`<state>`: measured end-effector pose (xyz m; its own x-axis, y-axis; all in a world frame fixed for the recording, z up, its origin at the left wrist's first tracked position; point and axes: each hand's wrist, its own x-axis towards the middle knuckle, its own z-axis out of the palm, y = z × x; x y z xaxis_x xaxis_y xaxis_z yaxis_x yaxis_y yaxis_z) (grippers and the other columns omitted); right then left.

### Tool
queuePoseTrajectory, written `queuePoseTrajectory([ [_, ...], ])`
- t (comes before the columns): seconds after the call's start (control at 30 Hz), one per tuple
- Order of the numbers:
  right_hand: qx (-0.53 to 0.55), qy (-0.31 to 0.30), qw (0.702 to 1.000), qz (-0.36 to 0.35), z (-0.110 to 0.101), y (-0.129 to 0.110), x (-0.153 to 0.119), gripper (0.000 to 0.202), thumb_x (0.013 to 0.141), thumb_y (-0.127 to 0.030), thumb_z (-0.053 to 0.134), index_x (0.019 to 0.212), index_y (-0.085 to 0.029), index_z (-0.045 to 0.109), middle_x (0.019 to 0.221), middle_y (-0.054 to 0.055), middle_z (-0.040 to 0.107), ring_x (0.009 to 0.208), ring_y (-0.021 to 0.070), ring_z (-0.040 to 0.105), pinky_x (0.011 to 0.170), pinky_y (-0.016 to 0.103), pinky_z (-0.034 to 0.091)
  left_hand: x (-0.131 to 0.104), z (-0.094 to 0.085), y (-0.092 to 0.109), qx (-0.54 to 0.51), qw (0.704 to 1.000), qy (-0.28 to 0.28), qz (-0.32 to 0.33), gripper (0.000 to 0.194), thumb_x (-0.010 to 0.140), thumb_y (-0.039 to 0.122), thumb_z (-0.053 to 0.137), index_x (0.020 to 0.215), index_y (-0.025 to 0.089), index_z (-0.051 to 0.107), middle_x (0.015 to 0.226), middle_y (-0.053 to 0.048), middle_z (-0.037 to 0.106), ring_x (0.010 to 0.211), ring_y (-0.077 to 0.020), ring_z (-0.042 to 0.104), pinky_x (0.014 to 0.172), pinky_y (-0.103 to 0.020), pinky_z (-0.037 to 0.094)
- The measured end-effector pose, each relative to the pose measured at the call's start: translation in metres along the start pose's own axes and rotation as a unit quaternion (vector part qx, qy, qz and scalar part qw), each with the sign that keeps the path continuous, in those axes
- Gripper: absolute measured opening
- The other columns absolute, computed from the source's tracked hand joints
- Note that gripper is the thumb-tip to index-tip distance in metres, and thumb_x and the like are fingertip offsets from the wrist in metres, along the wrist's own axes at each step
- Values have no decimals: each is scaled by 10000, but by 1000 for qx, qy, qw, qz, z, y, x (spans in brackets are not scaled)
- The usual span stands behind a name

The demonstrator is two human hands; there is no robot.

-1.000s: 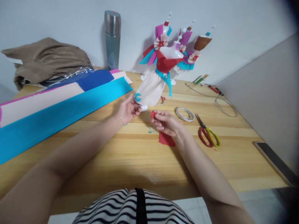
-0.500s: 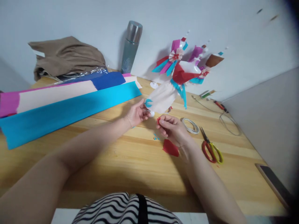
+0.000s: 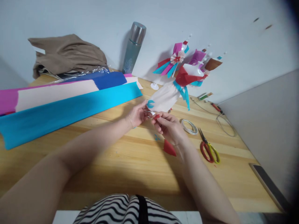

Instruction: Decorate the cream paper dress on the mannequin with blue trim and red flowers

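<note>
**Hands meeting at the hem of a paper doll**

My left hand is closed in a pinch at the lower edge of the paper doll, fingers drawn together on the pale skirt just beside a small teal crescent stuck to it. My right hand sits just to the right and touching the left, fingertips pressed together on a tiny red paper scrap held right at the skirt's edge.

The doll leans away from me toward the far right, with a cream skirt, a red bodice, teal ribbons, and pink, purple and brown fans at its top against the white wall. Under my right wrist a red paper triangle lies flat on the wooden table, with small teal snippets near it.

To the right lie a roll of white tape and, nearer me, scissors with red and yellow handles. On the left, long sheets of crepe paper in teal, cream, pink and blue stretch across the table. Behind them sit a tan cloth bundle and a steel flask standing upright by the wall. A dark phone lies at the near right edge.
</note>
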<state>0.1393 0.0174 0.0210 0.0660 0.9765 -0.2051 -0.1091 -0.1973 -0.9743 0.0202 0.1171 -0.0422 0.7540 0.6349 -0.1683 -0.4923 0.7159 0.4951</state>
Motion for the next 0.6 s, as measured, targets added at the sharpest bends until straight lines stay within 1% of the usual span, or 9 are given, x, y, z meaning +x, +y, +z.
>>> queuePoseTrajectory([
  [0.13, 30, -5, 999, 18, -1, 5, -1, 237, 700, -366, 796, 819, -191, 689, 739, 24, 679, 467, 72, 464, 382, 208, 331, 0, 1, 1, 1, 1000, 11, -13, 386, 953, 488, 540, 829, 138, 646, 631, -52, 653, 517, -145, 624, 472, -240, 438],
  [0.27, 44, 5, 999, 19, -1, 10, 0, 204, 676, -305, 780, 816, -176, 706, 708, 18, 677, 461, 69, 491, 382, 194, 349, -2, 3, 2, 11, 1000, 17, -20, 387, 974, 457, 487, 822, 140, 646, 598, -53, 638, 491, -146, 600, 466, -249, 441],
  [0.37, 41, 24, 999, 10, 2, 11, -1, 198, 658, -306, 781, 788, -177, 704, 679, 9, 667, 441, 65, 484, 370, 193, 336, -3, 6, 2, 16, 1000, 21, -13, 395, 993, 429, 453, 802, 140, 641, 590, -50, 631, 490, -136, 596, 444, -230, 417],
  [0.47, 8, 50, 999, -16, 5, 11, -2, 223, 665, -360, 782, 731, -180, 668, 653, -2, 649, 432, 67, 498, 375, 195, 343, -2, 8, 2, 13, 1000, 16, -5, 393, 989, 432, 477, 779, 138, 632, 598, -42, 627, 496, -129, 601, 441, -217, 410],
  [0.6, -90, 90, 989, -77, 9, 12, 0, 226, 711, -370, 739, 661, -186, 617, 543, -32, 585, 393, 68, 480, 387, 201, 348, -1, 7, 1, 3, 1000, 9, 7, 351, 986, 393, 501, 790, 134, 634, 625, -31, 635, 503, -116, 601, 442, -209, 406],
])
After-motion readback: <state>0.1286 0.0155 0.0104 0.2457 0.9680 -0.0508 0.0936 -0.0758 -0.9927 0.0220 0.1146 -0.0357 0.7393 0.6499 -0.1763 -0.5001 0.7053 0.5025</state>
